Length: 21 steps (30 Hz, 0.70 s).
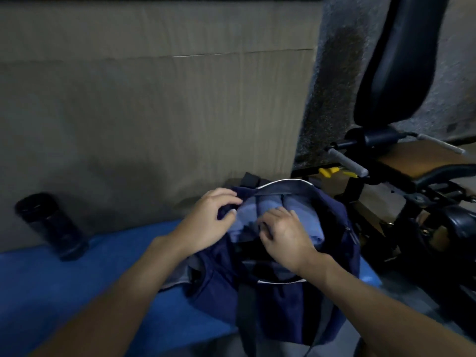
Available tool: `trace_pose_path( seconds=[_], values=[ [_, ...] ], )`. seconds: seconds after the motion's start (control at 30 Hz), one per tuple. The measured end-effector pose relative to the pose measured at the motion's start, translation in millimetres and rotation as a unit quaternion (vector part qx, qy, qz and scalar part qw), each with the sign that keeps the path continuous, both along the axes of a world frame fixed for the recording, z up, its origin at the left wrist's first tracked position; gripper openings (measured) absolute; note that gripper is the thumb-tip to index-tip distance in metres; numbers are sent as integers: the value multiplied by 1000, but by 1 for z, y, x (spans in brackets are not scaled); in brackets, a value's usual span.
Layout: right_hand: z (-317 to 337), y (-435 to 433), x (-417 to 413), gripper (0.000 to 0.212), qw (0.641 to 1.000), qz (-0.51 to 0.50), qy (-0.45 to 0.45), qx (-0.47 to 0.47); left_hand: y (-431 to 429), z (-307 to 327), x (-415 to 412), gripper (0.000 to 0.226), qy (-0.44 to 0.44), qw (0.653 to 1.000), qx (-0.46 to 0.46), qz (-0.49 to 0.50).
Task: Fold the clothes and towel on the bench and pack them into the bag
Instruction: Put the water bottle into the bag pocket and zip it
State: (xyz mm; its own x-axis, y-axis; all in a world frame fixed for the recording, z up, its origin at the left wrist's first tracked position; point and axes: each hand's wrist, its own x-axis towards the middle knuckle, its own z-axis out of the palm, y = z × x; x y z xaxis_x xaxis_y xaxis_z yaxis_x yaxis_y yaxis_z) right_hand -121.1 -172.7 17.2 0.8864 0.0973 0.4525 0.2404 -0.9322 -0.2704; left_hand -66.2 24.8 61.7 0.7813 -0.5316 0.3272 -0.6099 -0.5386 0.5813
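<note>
A dark navy bag (280, 305) with grey trim stands open on the blue bench (64, 292), right of centre. Light blue folded cloth (298, 207) fills its opening. My left hand (208, 220) pinches the bag's far-left rim between thumb and fingers. My right hand (286, 235) lies on top of the light blue cloth inside the bag, fingers curled into the fabric. The cloth's lower part is hidden by that hand and the bag's wall.
A dark bottle (51, 225) stands tilted at the bench's back left, against a brown wall (154, 112). Black gym equipment (412, 189) with a padded seat and grey handles crowds the right side, close to the bag.
</note>
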Motion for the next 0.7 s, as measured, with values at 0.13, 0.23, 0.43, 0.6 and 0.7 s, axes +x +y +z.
trace_pose_path(
  seconds=[0.13, 0.23, 0.43, 0.6, 0.7],
  values=[
    [8, 71, 17, 25, 995, 96, 14, 33, 79, -19, -7, 23, 54, 990, -88, 96],
    [11, 127, 32, 26, 987, 152, 32, 33, 135, -33, -11, 23, 91, 972, -138, 167],
    [4, 233, 60, 21, 968, 220, 102, 71, 233, -66, -4, 26, 93, 926, -191, 311],
    [-25, 307, 96, 37, 948, 232, 217, 6, 295, -83, 16, 50, 38, 843, -259, 469],
    [-54, 332, 109, 76, 915, 216, 326, -96, 314, -99, 25, 73, 32, 825, -284, 488]
  ],
)
